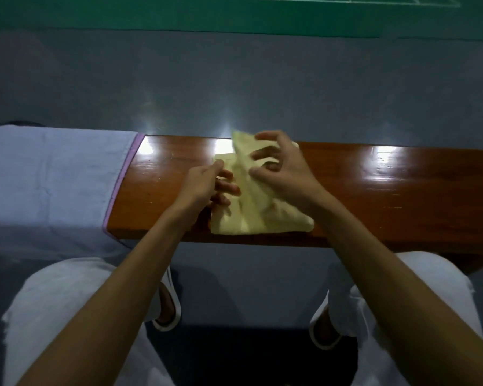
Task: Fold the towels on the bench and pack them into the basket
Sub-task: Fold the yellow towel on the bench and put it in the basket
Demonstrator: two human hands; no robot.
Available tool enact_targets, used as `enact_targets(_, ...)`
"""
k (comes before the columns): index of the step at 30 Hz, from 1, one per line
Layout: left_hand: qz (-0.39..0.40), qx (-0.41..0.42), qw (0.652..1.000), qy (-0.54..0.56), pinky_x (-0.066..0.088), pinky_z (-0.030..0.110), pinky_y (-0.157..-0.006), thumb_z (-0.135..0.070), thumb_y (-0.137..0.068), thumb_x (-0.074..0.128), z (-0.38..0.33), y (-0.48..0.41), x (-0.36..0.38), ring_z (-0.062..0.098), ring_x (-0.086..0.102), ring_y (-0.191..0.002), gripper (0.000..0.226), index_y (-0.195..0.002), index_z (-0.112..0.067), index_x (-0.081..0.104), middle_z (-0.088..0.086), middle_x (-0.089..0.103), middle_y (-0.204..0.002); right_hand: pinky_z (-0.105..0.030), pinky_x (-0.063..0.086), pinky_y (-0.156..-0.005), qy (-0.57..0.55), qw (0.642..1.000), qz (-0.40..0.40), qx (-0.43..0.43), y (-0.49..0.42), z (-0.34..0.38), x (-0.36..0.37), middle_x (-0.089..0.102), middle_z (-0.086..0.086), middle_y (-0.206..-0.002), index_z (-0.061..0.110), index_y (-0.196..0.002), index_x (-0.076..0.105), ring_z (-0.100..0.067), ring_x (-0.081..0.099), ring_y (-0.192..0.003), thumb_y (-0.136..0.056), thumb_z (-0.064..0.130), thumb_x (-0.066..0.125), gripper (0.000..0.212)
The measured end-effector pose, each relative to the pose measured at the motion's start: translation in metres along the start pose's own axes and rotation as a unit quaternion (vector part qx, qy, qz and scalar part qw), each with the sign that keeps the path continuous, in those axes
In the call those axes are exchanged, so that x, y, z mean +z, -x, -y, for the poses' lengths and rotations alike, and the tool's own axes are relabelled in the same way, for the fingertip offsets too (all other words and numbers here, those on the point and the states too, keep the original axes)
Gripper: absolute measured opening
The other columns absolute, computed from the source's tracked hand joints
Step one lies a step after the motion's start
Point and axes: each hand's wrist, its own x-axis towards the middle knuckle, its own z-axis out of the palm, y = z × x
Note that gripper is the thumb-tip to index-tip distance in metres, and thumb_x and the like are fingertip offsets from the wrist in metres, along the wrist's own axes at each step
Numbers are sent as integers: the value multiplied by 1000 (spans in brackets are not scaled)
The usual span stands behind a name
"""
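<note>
A pale yellow cloth towel [246, 215] lies crumpled and half folded on the glossy brown wooden worktop [388, 190], near the middle of its length and reaching the near edge. My left hand [204, 185] is at the towel's left side. Its fingers [227, 188] are curled into the cloth and grip that edge, with the thumb stretched out above. My right hand [283, 174] sits over the towel's upper part, fingers [262, 154] bent like a claw and holding a raised fold that peaks toward the far edge of the worktop. A pale lavender-blue towel with a purple hem [50, 179] is spread flat over the left end of the worktop, well apart from the yellow one, and hangs over the near side. Below the worktop I see my white trousers [53, 302] and white slippers [168, 307] on the blue-grey floor [234, 79] — beyond it runs a green court surface with white lines [234, 15].
</note>
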Motion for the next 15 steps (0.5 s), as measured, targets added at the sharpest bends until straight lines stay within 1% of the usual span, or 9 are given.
enact_targets(1, -6, 1, 1000, -7, 44, 24, -49, -42, -108, 44, 1, -1, 0, 17, 61, -55, 45, -104, -6, 69, 9, 75, -82, -34, 62, -76, -6, 999, 33, 3, 2, -1, 7, 65, -6, -120, 18, -139, 45, -27, 70, -94, -89, -2, 71, 60)
enact_targets(3, -19, 17, 999, -29, 47, 26, -48, -39, -105, 53, 2, 0, 0, 15, 63, -59, 39, -102, -5, 72, 5, 70, -79, -37, 63, -71, -23, 998, 49, 16, 3, -6, 7, 66, -8, -122, 16, -143, 43, -28, 74, -92, -89, -7, 68, 64)
enact_targets(4, -19, 28, 999, -41, 50, 27, -48, -35, -103, 59, 3, 0, 0, 16, 67, -64, 30, -101, -8, 73, 4, 71, -83, -37, 63, -70, -26, 999, 38, 24, 3, -8, 2, 66, -9, -122, 15, -143, 43, -27, 75, -92, -89, -9, 66, 63)
enact_targets(6, -15, 42, 998, -54, 55, 27, -50, -23, -99, 67, 4, 1, 1, 18, 74, -78, 14, -107, -12, 71, 4, 74, -96, -38, 64, -70, -15, 999, 2, 38, 4, -12, -11, 66, -9, -121, 13, -140, 45, -28, 75, -91, -90, -12, 61, 59)
enact_targets(7, -15, 44, 998, -52, 55, 26, -51, -18, -98, 68, 5, 1, 1, 18, 75, -82, 16, -112, -12, 69, 4, 74, -100, -39, 64, -69, -6, 999, -18, 42, 4, -15, -18, 66, -9, -119, 12, -138, 47, -29, 74, -90, -90, -12, 59, 55)
enact_targets(9, -25, 42, 998, -30, 55, 24, -55, -13, -97, 67, 5, -1, 1, 18, 75, -86, 16, -113, -11, 69, 6, 73, -105, -41, 63, -67, 18, 997, -61, 37, 4, -21, -29, 68, -9, -113, 11, -132, 50, -32, 73, -88, -92, -11, 56, 45)
enact_targets(11, -41, 49, 998, 1, 53, 21, -54, -9, -98, 63, 3, -2, -1, 19, 73, -87, 10, -107, -11, 68, 7, 72, -104, -37, 61, -63, 38, 994, -95, 29, 3, -25, -36, 68, -7, -108, 12, -126, 53, -32, 72, -84, -94, -7, 56, 37)
enact_targets(13, -54, 54, 997, 14, 51, 20, -53, -7, -99, 60, 1, -1, -2, 18, 71, -85, 8, -103, -11, 66, 5, 71, -99, -31, 58, -60, 53, 993, -106, 24, 3, -29, -38, 68, -6, -106, 14, -122, 53, -29, 71, -82, -95, -3, 59, 32)
enact_targets(15, -64, 57, 996, -34, 50, 24, -58, -12, -99, 61, 3, -2, -5, 17, 69, -88, 5, -102, -14, 64, 3, 69, -100, -25, 55, -60, 75, 992, -104, 12, 4, -33, -37, 66, -4, -106, 16, -121, 53, -25, 70, -84, -95, 1, 63, 31)
